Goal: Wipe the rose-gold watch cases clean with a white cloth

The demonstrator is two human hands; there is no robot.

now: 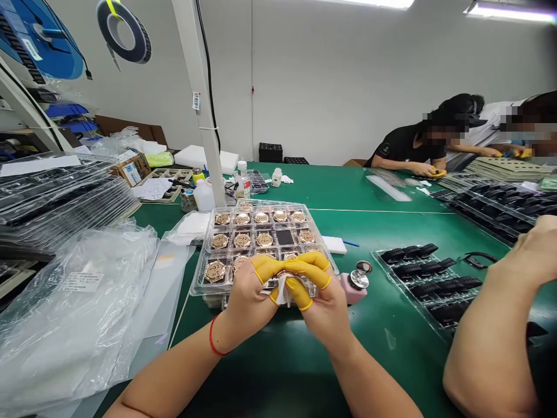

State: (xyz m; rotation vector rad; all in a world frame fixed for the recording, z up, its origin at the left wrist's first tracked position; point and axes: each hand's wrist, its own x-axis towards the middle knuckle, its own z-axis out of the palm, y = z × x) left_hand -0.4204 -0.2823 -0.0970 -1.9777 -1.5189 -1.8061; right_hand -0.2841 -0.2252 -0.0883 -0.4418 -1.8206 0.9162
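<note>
Both my hands meet over the near edge of a transparent plastic tray (201, 284) with rows of rose-gold watch cases (242, 240). One compartment shows a dark square (285, 237). Yellow finger cots cover several of my fingertips. My left hand (250, 290) is closed on a watch case, mostly hidden by the fingers. My right hand (324, 302) is closed too, its thumb pressing a white wipe (284, 290) against it. Just right of the tray stands a pink pump bottle (354, 287) with a metal top.
Plastic bags (78, 302) and stacked trays (65, 191) fill the left side. Bottles (203, 194) stand behind the tray by a white post (198, 87). At right, a tray of black watch straps (429, 273) lies beside another person's arm (491, 325). Co-workers (413, 145) sit farther back.
</note>
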